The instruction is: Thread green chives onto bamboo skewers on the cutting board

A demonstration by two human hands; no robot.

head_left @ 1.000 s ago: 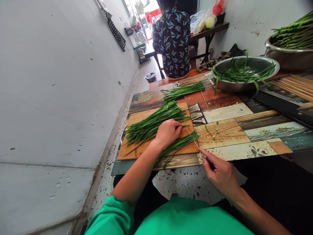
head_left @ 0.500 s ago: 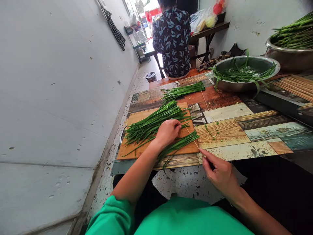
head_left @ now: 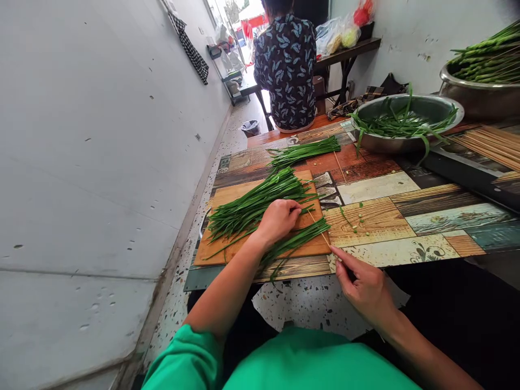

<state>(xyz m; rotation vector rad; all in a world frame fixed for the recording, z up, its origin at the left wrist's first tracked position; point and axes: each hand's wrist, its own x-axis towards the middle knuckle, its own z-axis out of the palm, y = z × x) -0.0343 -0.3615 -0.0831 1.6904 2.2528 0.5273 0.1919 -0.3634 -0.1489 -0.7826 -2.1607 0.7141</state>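
The right hand [head_left: 368,287] pinched the near end of a skewer [head_left: 320,230] running away up-left through the small chive bundle [head_left: 298,238] (on the cutting board [head_left: 227,252]), while the left hand [head_left: 278,219], fingers curled, pressed those chives.

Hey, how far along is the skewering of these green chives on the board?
Done: one skewered chive bundle lies beyond the wooden cutting board. In hand: the right hand pinches a thin bamboo skewer run through a small fan of chives, while the left hand presses on the chives. Left: a big loose pile of chives on the board, more in the steel bowl.
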